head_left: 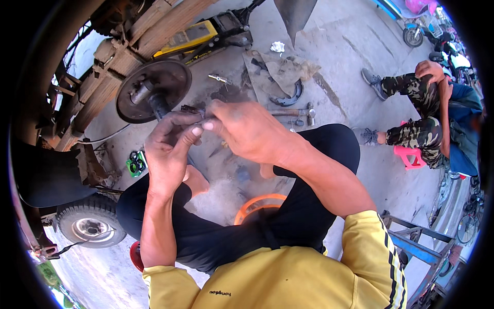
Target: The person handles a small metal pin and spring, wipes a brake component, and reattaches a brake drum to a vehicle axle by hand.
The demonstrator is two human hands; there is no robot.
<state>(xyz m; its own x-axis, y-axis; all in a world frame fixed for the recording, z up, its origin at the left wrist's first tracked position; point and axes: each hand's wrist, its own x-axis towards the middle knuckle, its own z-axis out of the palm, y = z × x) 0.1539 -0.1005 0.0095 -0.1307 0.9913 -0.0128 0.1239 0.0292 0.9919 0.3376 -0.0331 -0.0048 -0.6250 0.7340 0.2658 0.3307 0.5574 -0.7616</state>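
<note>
My left hand [172, 141] is closed, its thumb and fingers pinching a small dark metal part [192, 109]. From the other side my right hand [242, 123] meets it, fingers curled over the same piece. Its exact kind is too small and covered to tell. Just beyond my hands stands a round rusty brake backing plate [172, 82] with an axle stub [159, 104] sticking out of it toward me. A curved dark brake shoe [292, 96] and a hammer [311, 114] lie on the ground past my right hand.
A yellow-and-black floor jack [193, 37] sits under the vehicle frame [98, 98]. A small metal cylinder [220, 79], a white crumpled scrap [278, 47] and a green box of black rings [136, 164] lie around. Another person [429, 98] sits at right on a pink stool [410, 156].
</note>
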